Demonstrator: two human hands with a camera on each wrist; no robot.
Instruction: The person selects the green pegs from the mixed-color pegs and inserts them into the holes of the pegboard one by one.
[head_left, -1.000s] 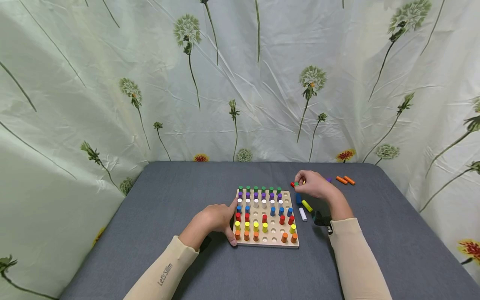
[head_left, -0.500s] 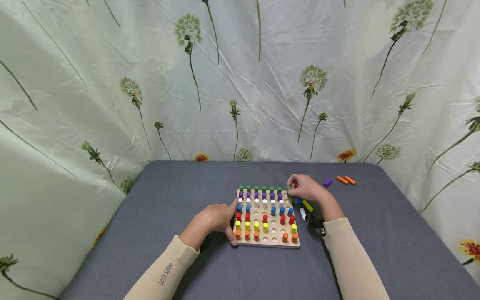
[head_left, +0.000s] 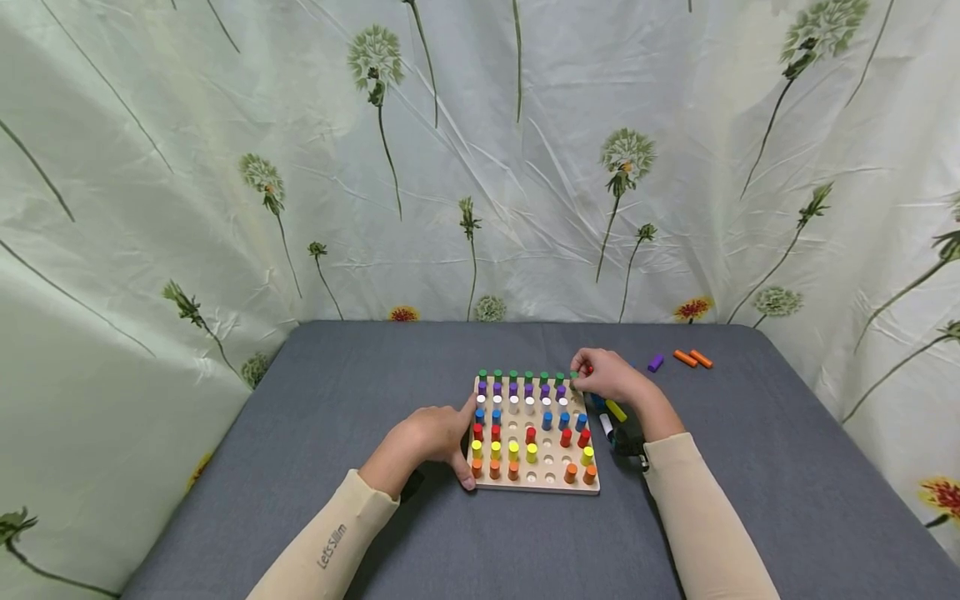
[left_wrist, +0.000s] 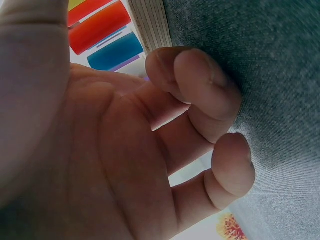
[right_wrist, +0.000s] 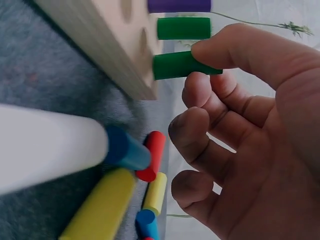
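My right hand [head_left: 609, 375] pinches a green peg [right_wrist: 180, 65] between thumb and fingers at the far right corner of a wooden pegboard [head_left: 566, 489]. In the right wrist view the peg's end meets the board, beside another green peg [right_wrist: 184, 28]; how deep it sits I cannot tell. My left hand [head_left: 431, 435] rests against the board's left edge, thumb at the near corner and index finger further up the side. In the left wrist view its other fingers [left_wrist: 207, 75] bend loosely beside the board's edge [left_wrist: 150, 22]. Rows of coloured pegs stand upright in the board.
To the board's right lie a yellow peg [head_left: 617, 411], a white peg [head_left: 606, 425] and a blue peg [right_wrist: 131, 150]. A red peg [right_wrist: 152, 156] lies close by. Further back right are a purple peg [head_left: 656, 362] and two orange pegs [head_left: 685, 358]. A patterned cloth [head_left: 420, 275] hangs behind the table.
My right hand has moved left with the green peg, from among the loose pegs to the board's far right corner. My left hand has stayed at the board's left edge.
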